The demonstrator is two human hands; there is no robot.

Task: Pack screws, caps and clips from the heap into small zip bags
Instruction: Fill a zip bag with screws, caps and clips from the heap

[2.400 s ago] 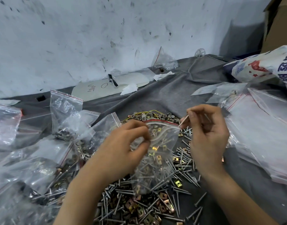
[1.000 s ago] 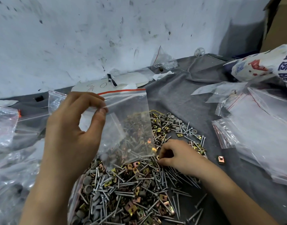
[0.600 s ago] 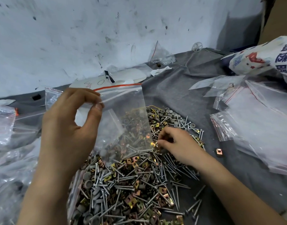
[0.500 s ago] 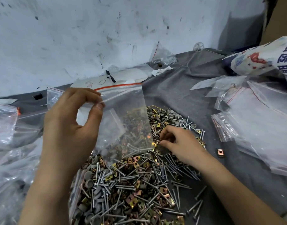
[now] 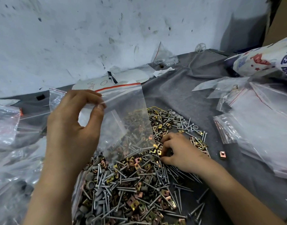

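The bag (image 5: 126, 120) was pinched at its top edge by the left hand (image 5: 74, 127) and hung straight down over the heap (image 5: 136, 184). Under its lower corner the right hand (image 5: 181, 153) was curled on clips (image 5: 158, 151); whether one was gripped could not be told.

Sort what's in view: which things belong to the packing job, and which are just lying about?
Job: clear red-striped zip bag, pinched by left hand; heap of silver screws, grey caps and brass clips, right hand on it; stack of empty clear zip bags.
Lying about: printed white sack; brown cardboard box; crumpled white paper scrap; white plastic wheel.
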